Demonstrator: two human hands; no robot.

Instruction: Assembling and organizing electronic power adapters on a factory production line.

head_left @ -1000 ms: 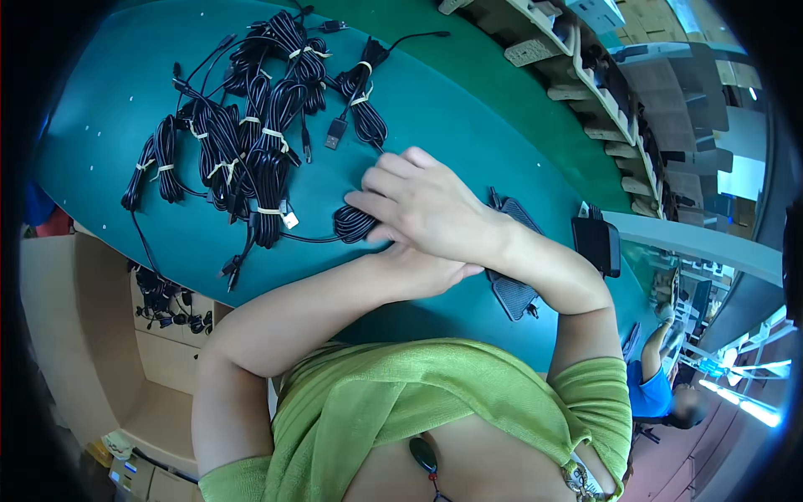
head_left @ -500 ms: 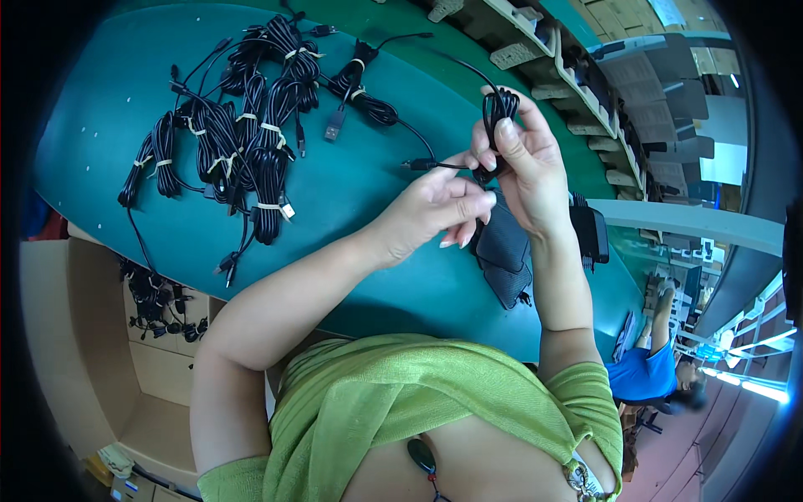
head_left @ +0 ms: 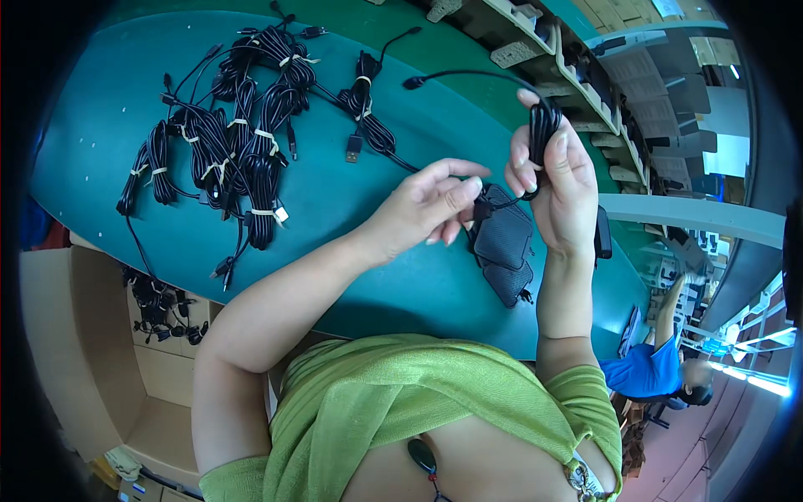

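My right hand (head_left: pixel 565 176) is closed round a coiled black cable (head_left: pixel 544 134), held above the right part of the table. One end of this cable arcs out to the upper left, with a small plug (head_left: pixel 414 82) at its tip. A short length runs from the coil down to a dark connector (head_left: pixel 482 209) at the fingertips of my left hand (head_left: pixel 431 201). That hand is closed in a loose pinch on the connector. Below it lie dark textured flat pieces (head_left: pixel 504 259). Another black cable bundle (head_left: pixel 368 109), tied with a light band, lies beyond my left hand.
Several tied black cable bundles (head_left: pixel 242 125) pile up on the left of the green table (head_left: pixel 368 289). A cardboard box (head_left: pixel 58 309) with more cables stands at lower left. Cardboard trays (head_left: pixel 577 84) line the far side. A black object (head_left: pixel 603 234) sits beyond my right wrist; a person in blue (head_left: pixel 648 372) is farther right.
My right hand has moved right with the coil, drawing away from my left hand. A length of cable now shows between them, and the free plug end has swung into clearer view.
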